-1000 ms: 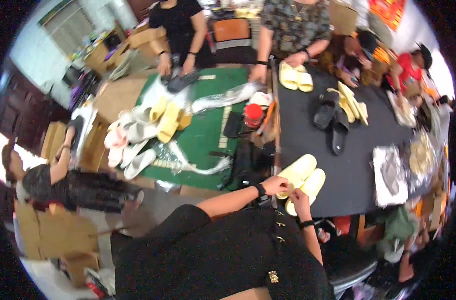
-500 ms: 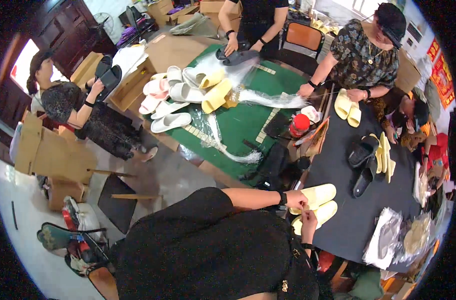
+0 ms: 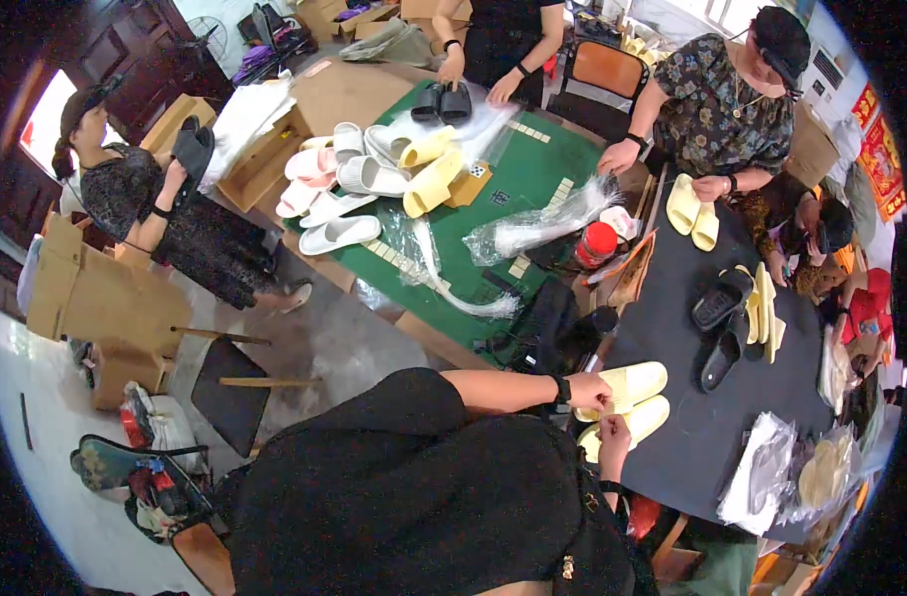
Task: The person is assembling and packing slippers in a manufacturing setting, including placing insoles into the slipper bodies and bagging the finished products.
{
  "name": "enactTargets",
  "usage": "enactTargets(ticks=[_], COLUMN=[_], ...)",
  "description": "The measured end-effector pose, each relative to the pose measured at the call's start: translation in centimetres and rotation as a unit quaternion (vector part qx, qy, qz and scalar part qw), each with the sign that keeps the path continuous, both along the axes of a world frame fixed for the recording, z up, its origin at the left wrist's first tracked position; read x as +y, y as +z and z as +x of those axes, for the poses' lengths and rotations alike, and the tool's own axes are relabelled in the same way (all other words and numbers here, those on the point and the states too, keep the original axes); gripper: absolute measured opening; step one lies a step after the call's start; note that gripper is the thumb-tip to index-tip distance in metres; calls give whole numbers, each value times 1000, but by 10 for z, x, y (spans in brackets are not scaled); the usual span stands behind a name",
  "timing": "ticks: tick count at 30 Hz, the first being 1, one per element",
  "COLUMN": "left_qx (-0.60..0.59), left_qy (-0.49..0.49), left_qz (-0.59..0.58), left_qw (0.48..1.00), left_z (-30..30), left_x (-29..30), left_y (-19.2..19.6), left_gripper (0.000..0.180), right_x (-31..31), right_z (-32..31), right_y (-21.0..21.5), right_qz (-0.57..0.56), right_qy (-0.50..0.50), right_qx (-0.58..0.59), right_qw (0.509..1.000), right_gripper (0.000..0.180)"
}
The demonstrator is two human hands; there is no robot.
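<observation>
Left of the red jar (image 3: 597,244), the green surface (image 3: 457,266) bears a dark printed character (image 3: 499,198); far right of the jar, a red wall banner (image 3: 879,149) carries gold markings too small to read.

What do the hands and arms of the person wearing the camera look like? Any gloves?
No gloves on the left hand or right hand. The left band and right band, worn at the wrists, are black. The left sleeve is black, loose and short.
</observation>
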State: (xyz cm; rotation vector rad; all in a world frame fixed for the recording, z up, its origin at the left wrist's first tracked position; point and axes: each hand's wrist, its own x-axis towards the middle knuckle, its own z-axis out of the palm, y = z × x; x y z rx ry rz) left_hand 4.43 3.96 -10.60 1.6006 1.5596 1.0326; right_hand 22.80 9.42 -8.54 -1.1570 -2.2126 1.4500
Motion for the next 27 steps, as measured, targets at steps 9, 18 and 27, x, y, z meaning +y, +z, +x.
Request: enactTargets(ticks=[9,18,27], left_qx=[-5,12,-8], left_qy=[9,-1,-48], left_qz=[2,-14,-35], left_qw=[1000,1000,998], left_z=[-1,-2,2], left_x=[-4,-10,-7], left_y=[-2,10,5], left_gripper=[14,14,14], right_x=[0,-3,-4], right_z=[4,2,0], right_y=[-9,-6,-8], right_qz=[4,21,26], right_qy=[0,5,5], right_qx=[3,11,-6], right_qw=[1000,1000,1000], right_gripper=[10,7,12])
